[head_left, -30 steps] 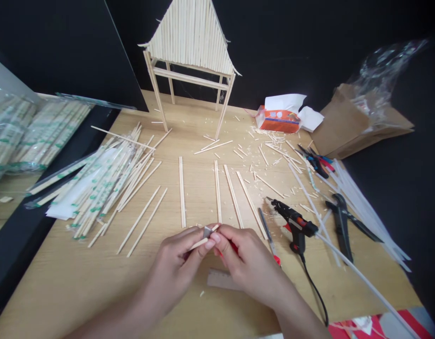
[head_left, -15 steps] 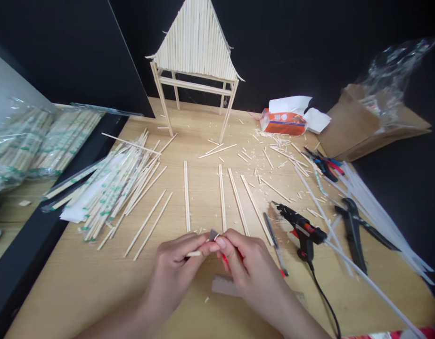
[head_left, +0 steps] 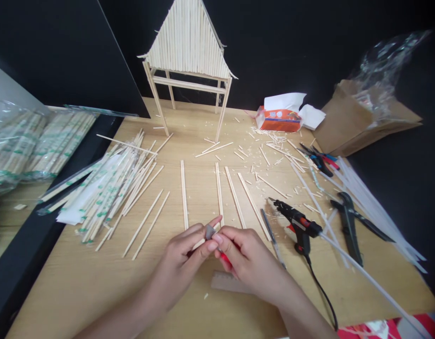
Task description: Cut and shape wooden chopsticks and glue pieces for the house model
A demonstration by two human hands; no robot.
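My left hand (head_left: 189, 249) is closed round a short pale wooden stick (head_left: 199, 244), near the front middle of the table. Touching it from the right, my right hand (head_left: 238, 249) grips a small red-handled knife, whose grey blade (head_left: 209, 231) lies against the stick between the fingertips. Much of the red handle (head_left: 224, 258) is hidden in the right hand. A grey ruler (head_left: 224, 281) lies partly under the right wrist. Beyond the hands, joined pairs of sticks (head_left: 184, 195) lie lengthwise. A stick-built house model (head_left: 189, 42) stands at the back.
Bagged sticks (head_left: 107, 188) and loose sticks lie left. A black glue gun (head_left: 297, 221) with a cable, a grey pen-like tool (head_left: 273, 238), black cutters (head_left: 349, 226), pliers (head_left: 319, 160) and white glue sticks lie right. Behind are an orange tissue pack (head_left: 279, 120) and a paper bag (head_left: 362, 117).
The view has shifted slightly. My left hand's fingers have moved, with one finger now extended beyond the blade, and the stick is angled more steeply. Both hands keep their holds.
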